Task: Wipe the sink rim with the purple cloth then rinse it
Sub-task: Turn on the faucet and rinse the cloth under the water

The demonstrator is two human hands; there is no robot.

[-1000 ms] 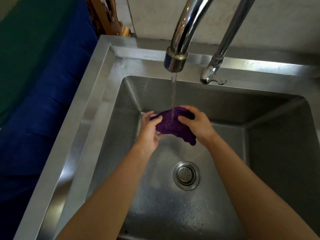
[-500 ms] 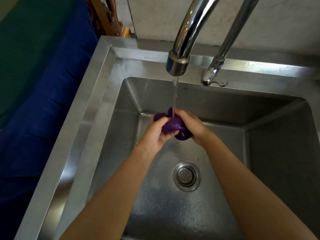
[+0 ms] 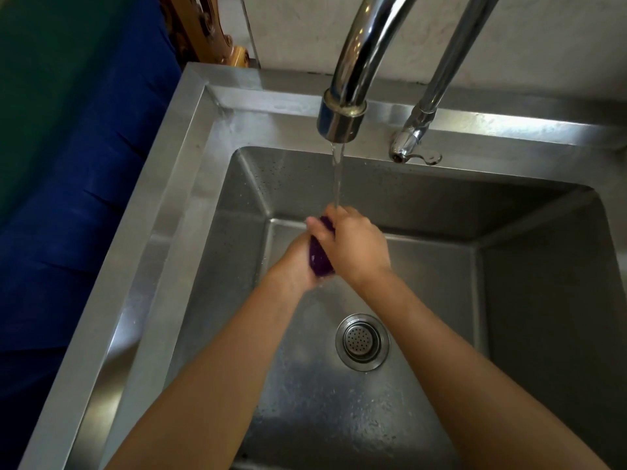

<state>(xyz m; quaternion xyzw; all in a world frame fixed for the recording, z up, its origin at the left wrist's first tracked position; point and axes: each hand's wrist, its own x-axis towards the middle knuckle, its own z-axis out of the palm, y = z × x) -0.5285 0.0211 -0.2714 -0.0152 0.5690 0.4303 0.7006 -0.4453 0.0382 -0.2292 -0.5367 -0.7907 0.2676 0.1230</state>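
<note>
cloth (image 3: 319, 257) is squeezed between both hands over the sink (image 3: 176, 205), under the tap (image 3: 342, 120) stream. left hand (image 3: 295, 264) grips it from below, right hand (image 3: 356, 245) curls over it. a second ago it hung spread open; now only a narrow strip shows.

No writing, brand mark, number or sign can be read anywhere. The chrome tap (image 3: 342, 120) above the hands shows none. The steel sink rim (image 3: 190, 157), off to the left of the left hand (image 3: 291, 262), is plain. The purple cloth (image 3: 319, 259), squeezed between that hand and the right hand (image 3: 359, 245), shows no label.
</note>
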